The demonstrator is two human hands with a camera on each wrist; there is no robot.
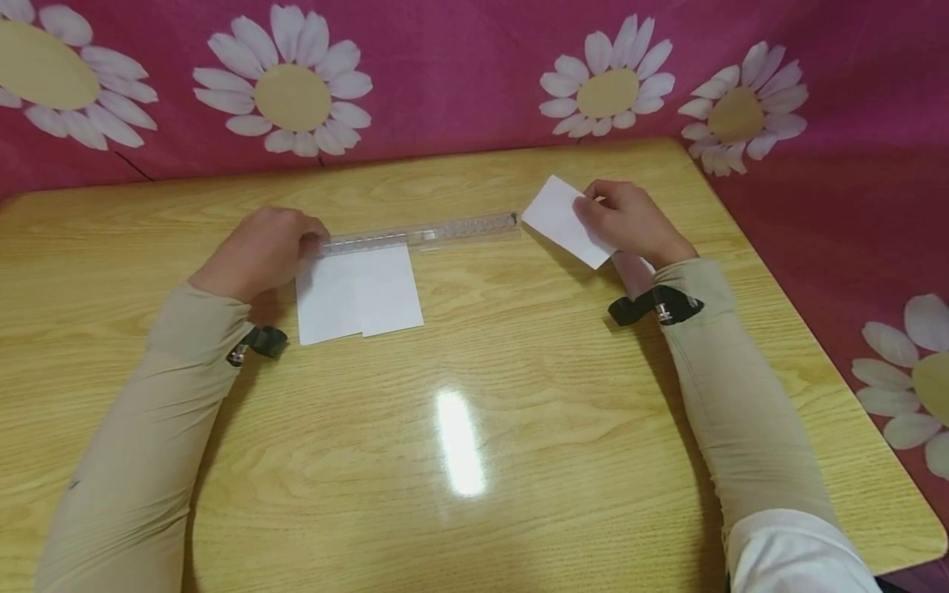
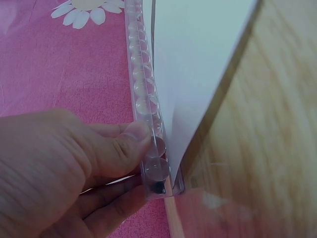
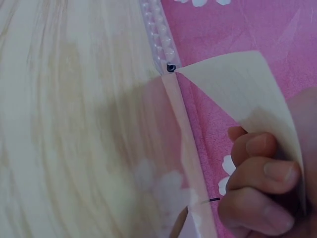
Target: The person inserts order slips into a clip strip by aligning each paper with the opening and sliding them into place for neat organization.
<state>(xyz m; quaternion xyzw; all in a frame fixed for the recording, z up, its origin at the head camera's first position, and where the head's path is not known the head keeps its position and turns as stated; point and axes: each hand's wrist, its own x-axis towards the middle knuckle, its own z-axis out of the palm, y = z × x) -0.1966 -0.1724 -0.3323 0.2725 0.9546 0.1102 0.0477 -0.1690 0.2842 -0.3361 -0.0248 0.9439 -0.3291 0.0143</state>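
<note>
My left hand (image 1: pixel 259 251) pinches the near end of a long clear plastic case (image 2: pixel 143 99), thumb on its side. A row of clear round beads fills the case, and a dark bit shows at each end. White paper pieces (image 1: pixel 356 288) lie overlapping on the table, their far edge along the case. In my right hand (image 1: pixel 630 218) is another white paper piece (image 1: pixel 563 221), held by thumb and curled fingers above the table, right of the case's other end. A pale piece (image 1: pixel 633 273) shows partly below that hand.
The wood-grain table (image 1: pixel 482 362) has a bright light reflection in front. A pink cloth (image 1: pixel 460 74) with white daisies hangs behind it and along the right. In the right wrist view a brown pointed tip (image 3: pixel 182 218) shows at the bottom.
</note>
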